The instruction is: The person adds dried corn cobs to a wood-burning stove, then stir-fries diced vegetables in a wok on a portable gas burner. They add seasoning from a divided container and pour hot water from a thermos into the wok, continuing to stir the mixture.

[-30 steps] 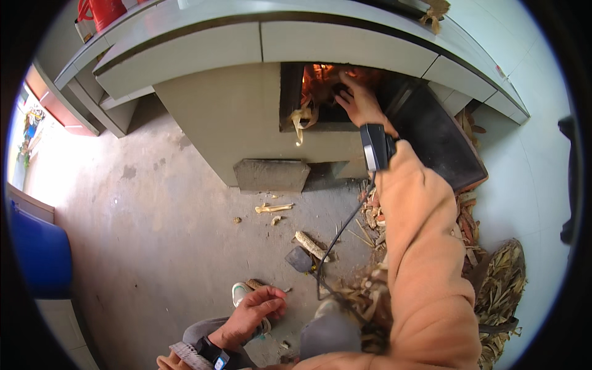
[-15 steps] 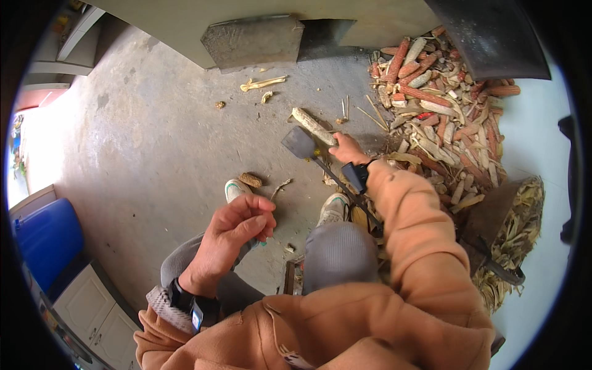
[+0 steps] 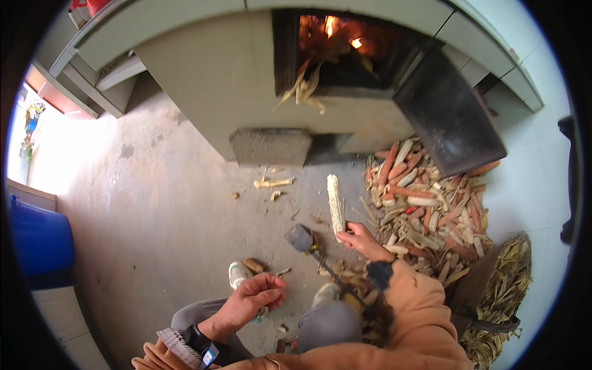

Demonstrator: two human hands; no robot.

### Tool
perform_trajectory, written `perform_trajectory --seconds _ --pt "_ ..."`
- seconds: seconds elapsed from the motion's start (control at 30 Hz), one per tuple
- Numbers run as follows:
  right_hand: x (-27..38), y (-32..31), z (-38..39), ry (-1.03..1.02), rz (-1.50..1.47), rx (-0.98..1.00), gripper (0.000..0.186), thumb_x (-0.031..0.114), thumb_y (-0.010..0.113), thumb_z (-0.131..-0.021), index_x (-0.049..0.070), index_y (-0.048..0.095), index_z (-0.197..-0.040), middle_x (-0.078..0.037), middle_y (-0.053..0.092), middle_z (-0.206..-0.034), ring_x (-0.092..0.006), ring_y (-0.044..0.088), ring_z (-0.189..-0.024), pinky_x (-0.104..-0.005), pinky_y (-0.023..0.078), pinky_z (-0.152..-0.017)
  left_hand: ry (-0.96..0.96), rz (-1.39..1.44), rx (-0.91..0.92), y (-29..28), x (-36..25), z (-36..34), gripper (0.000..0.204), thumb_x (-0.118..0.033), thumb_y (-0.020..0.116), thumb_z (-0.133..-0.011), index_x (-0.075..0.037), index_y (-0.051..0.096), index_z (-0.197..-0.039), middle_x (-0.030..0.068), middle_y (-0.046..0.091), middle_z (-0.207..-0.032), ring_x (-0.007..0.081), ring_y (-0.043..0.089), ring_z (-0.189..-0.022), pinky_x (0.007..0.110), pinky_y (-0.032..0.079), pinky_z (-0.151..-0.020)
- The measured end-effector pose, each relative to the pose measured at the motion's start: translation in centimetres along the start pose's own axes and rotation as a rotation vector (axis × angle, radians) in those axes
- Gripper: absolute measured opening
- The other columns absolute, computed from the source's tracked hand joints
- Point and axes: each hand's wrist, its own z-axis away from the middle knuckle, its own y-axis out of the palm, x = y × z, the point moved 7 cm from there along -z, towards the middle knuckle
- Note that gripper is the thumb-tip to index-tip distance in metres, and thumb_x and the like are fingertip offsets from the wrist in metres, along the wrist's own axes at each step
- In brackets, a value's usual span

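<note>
My right hand [image 3: 361,240] grips the lower end of a pale corn cob [image 3: 335,202] and holds it upright, pointing toward the stove's open fire mouth [image 3: 336,52], where flames burn and dry husks hang over the sill. My left hand [image 3: 254,298] rests on my left knee with its fingers curled loosely and nothing in it. A small metal shovel [image 3: 301,238] with a long handle lies on the floor just left of my right hand. My shoes [image 3: 237,273] stand on the concrete below it.
A heap of reddish and pale corn cobs [image 3: 425,206] lies at the right, under the open black stove door [image 3: 449,117]. A basket of dry husks [image 3: 505,290] stands at lower right. A blue barrel [image 3: 37,243] is at the left. Loose scraps [image 3: 272,182] dot the floor.
My view has tilted back up to the stove. My right hand has lifted a corn cob off the floor by the shovel. My left hand stays at my knee.
</note>
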Motion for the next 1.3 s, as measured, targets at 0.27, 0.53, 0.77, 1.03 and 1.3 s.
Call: perform_trajectory --seconds 0.27,0.53,0.77,1.03,1.3 --pt "30.2 -1.9 -1.3 -0.442 -0.127 0.055 0.017 0.020 0.063 -0.094 0.004 0.063 -0.100 0.002 0.052 -0.071 -0.0056 0.043 -0.055 -0.0225 0.040 -0.053 -0.033 -0.078 -0.027 0.8 -0.5 0.0 0.018 -0.016 0.054 -0.098 -0.005 0.059 -0.112 0.0008 0.062 -0.094 0.0091 0.057 -0.086 0.024 0.046 -0.079" --pt "23.4 1.5 -1.2 -0.361 -0.224 0.211 0.040 0.012 0.060 -0.093 -0.001 0.049 -0.130 -0.002 0.055 -0.082 -0.0086 0.050 -0.063 -0.0240 0.045 -0.054 0.007 -0.042 -0.032 0.4 -1.0 0.5 0.017 -0.015 0.056 -0.097 -0.005 0.060 -0.110 0.0017 0.063 -0.093 0.0105 0.059 -0.085 0.025 0.047 -0.078" --pt "5.5 -15.4 12.9 -0.098 -0.862 -0.913 0.016 0.019 0.057 -0.091 0.012 0.051 -0.079 0.002 0.053 -0.066 -0.0038 0.041 -0.047 -0.0173 0.032 -0.039 0.024 -0.076 -0.037 0.7 -0.8 0.2 0.015 -0.012 0.056 -0.095 -0.003 0.060 -0.107 0.0035 0.063 -0.088 0.0130 0.060 -0.080 0.027 0.049 -0.077" --pt "16.1 -20.6 13.4 -0.592 -0.563 -0.889 0.055 0.047 0.041 -0.100 0.003 0.048 -0.132 -0.012 0.052 -0.134 -0.0249 0.047 -0.123 -0.0422 0.034 -0.105 0.036 -0.109 -0.033 1.5 -1.0 -0.5 0.016 -0.016 0.054 -0.097 -0.006 0.059 -0.109 0.0013 0.063 -0.092 0.0102 0.059 -0.082 0.025 0.047 -0.075" --pt "23.5 -9.6 10.8 -0.680 0.168 -0.634 0.019 0.017 0.052 -0.097 0.002 0.059 -0.105 -0.003 0.062 -0.095 -0.0129 0.059 -0.090 -0.0302 0.047 -0.080 0.027 -0.125 -0.025 1.8 -1.2 -1.1 0.014 -0.014 0.055 -0.096 -0.004 0.059 -0.106 0.0025 0.062 -0.087 0.0106 0.056 -0.078 0.024 0.047 -0.075"
